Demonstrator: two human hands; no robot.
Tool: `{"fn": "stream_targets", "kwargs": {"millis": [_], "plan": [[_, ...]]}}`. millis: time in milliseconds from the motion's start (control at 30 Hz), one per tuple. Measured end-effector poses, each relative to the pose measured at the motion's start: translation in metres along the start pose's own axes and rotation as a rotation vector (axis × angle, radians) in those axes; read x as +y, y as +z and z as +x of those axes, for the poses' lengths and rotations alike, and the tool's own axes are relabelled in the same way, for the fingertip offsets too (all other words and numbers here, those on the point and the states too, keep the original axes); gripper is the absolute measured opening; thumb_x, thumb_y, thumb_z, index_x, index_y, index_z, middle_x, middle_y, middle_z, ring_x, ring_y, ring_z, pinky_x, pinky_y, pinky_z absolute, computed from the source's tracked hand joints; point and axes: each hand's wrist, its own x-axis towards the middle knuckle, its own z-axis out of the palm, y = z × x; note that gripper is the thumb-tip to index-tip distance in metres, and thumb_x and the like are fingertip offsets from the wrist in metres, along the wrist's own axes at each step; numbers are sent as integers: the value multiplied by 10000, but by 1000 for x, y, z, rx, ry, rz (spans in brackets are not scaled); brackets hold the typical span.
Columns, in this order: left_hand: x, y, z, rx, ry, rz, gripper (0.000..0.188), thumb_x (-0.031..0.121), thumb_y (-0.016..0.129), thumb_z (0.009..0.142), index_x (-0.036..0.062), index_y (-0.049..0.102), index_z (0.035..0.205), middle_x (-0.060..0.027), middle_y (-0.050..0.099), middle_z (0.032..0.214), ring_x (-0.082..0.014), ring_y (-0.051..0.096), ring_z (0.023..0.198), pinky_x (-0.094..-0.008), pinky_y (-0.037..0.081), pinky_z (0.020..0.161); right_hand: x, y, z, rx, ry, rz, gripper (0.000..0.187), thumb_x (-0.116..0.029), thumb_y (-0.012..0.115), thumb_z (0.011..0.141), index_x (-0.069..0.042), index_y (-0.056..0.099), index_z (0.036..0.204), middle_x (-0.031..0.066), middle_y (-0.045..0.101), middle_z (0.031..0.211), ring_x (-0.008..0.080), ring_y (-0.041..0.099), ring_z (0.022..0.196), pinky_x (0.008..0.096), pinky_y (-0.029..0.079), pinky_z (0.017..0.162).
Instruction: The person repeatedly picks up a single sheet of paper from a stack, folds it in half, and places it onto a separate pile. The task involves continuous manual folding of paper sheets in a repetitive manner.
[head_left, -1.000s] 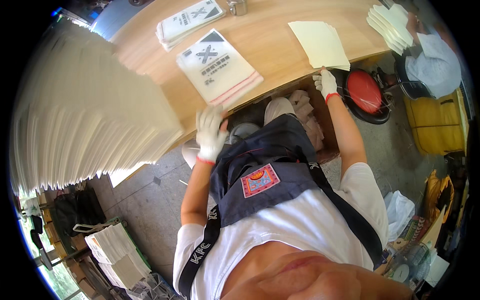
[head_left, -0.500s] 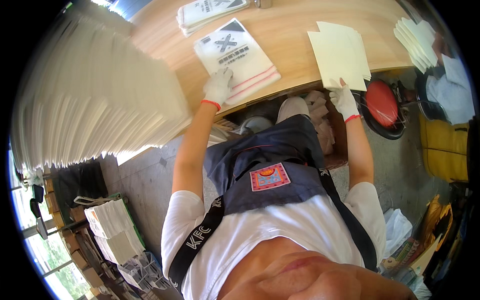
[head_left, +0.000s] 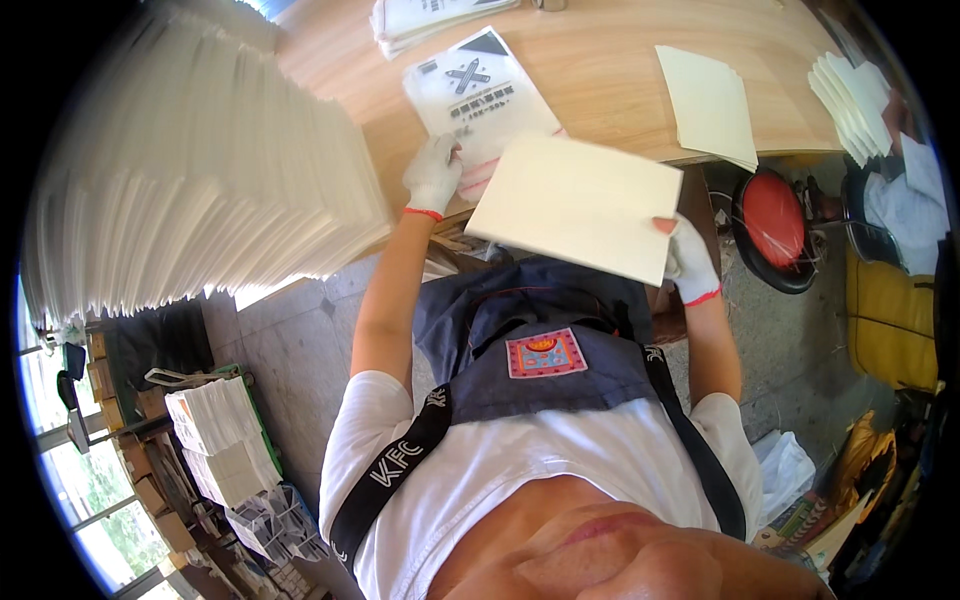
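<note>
A stack of printed clear plastic bags point(head_left: 488, 90) with red lines near the lower edge lies on the table in front of me. My left hand point(head_left: 434, 172), in a white glove with a red cuff, pinches the left edge of the top bag with curled fingers. In my right hand point(head_left: 690, 255), gloved the same way, is a block of cream paper point(head_left: 575, 205), gripped at its right end with the thumb on top. It hovers tilted over the table's front edge and covers the bags' lower right corner. Farther right lies a fanned pile of cream paper point(head_left: 708, 105).
A tall stack of white paper point(head_left: 200, 170) rises at the left. More plastic bags point(head_left: 430, 20) lie at the back. Fanned paper point(head_left: 850, 105) sits at the far right, near another person's hand. A red-seated stool point(head_left: 772, 230) stands beyond the table's front edge.
My right hand has lifted a block of cream paper from the pile and brought it left and toward me. The left hand's fingers have curled in at the bag's edge.
</note>
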Motion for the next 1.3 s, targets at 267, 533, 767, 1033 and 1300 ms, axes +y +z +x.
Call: {"fn": "stream_targets", "kwargs": {"millis": [267,533,767,1033,1300], "plan": [[-6,-5,-3,54,157,-268,224,25,497,779,134,584,955,-74,579,905,-240,589,780,-335,468,665,67,22,15,274,68,297,221,-172,570,854,-82,526,1051,21,609,805,67,508,487,177,357,355],[15,-19,-18,-54,187,-298,341,-53,483,707,90,569,1004,-93,560,915,-199,578,773,-294,462,678,102,42,24,5,118,526,192,-115,469,916,-32,465,1088,102,569,823,192,555,601,262,444,466],[73,27,-54,515,-406,-1479,340,37,541,830,46,465,1162,-99,556,1119,-227,569,945,-313,496,762,78,64,-3,-59,41,327,212,-117,461,918,-13,454,1103,153,597,882,259,636,659,331,540,531],[82,108,-88,-251,-319,-2026,261,108,530,864,39,512,1115,-91,585,1044,-206,590,875,-305,511,705,64,71,-16,24,143,81,247,-137,510,908,-29,469,1127,116,603,943,207,634,716,275,537,578],[79,144,-127,74,-655,-1596,219,166,510,895,34,561,1062,-79,619,962,-198,614,802,-304,529,647,125,72,94,171,43,390,273,-81,462,921,-12,436,1184,118,508,1111,253,569,987,373,545,813]]}}
